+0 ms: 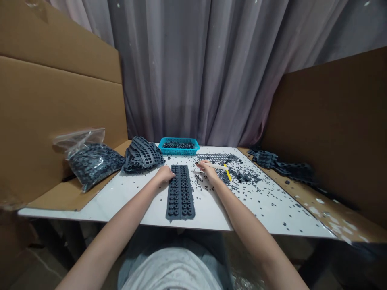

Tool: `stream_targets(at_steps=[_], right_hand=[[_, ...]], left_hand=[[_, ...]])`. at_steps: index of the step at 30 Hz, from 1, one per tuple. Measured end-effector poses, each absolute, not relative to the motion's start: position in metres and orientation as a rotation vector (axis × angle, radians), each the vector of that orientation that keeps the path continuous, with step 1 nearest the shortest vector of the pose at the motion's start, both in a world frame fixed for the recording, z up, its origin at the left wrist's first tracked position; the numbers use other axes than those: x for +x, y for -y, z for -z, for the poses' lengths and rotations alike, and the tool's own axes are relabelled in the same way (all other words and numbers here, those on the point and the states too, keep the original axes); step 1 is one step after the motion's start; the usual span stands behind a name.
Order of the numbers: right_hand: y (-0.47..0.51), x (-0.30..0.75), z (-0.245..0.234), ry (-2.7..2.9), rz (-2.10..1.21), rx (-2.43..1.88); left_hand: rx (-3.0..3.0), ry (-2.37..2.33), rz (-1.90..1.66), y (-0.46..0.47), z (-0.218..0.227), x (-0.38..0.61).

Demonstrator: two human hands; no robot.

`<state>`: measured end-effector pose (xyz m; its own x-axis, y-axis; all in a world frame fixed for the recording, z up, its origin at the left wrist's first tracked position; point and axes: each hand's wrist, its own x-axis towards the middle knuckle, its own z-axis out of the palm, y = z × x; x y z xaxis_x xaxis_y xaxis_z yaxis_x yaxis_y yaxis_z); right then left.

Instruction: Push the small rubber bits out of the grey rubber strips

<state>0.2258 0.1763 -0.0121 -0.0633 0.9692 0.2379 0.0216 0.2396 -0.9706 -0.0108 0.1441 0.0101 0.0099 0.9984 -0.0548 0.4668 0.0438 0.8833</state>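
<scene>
A dark grey rubber sheet (180, 192) with rows of small rings lies flat on the white table (121, 201) in front of me. My left hand (164, 175) rests on the sheet's upper left edge, its fingers curled against it. My right hand (208, 169) is to the right of the sheet's top and grips a thin white stick (218, 165) that points right. Small black rubber bits (242, 181) are scattered around and beyond that hand.
A blue basket (179, 146) of dark parts stands at the back. A stack of rubber sheets (142, 156) and a clear bag of parts (90, 159) lie at left. More sheets (281, 164) lie at right. Cardboard walls flank both sides; a curtain hangs behind.
</scene>
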Motion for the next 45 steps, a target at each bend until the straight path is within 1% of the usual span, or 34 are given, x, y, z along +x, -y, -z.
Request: stream_targets(at_steps=[6, 12, 15, 21, 24, 29, 35, 45], right_hand=[[-0.182, 0.228, 0.018, 1.358, -1.079, -1.010], [-0.174, 0.243, 0.011, 1.471, -0.791, -1.174], [-0.162, 0.239, 0.002, 1.516, -0.711, -1.113], [-0.135, 0.197, 0.000, 1.705, -0.851, -0.800], [-0.128, 0.185, 0.004, 1.720, -0.905, -0.774], [-0.122, 0.184, 0.008, 1.787, -0.865, -0.715], [-0.120, 0.183, 0.010, 1.798, -0.953, -0.677], [-0.125, 0.183, 0.018, 1.839, -0.906, -0.643]], left_hand=[[1.422, -1.482, -0.901, -0.140, 0.000, -0.011], [1.296, -1.375, -0.973, -0.134, 0.003, -0.002], [1.261, -1.292, -1.014, -0.130, 0.002, -0.001], [1.269, -1.077, -1.055, -0.125, 0.000, -0.005], [1.267, -1.013, -1.064, -0.123, 0.001, -0.005], [1.240, -0.976, -1.078, -0.122, 0.002, -0.006], [1.209, -0.944, -1.082, -0.123, 0.002, -0.008], [1.198, -0.915, -1.068, -0.128, 0.008, -0.009]])
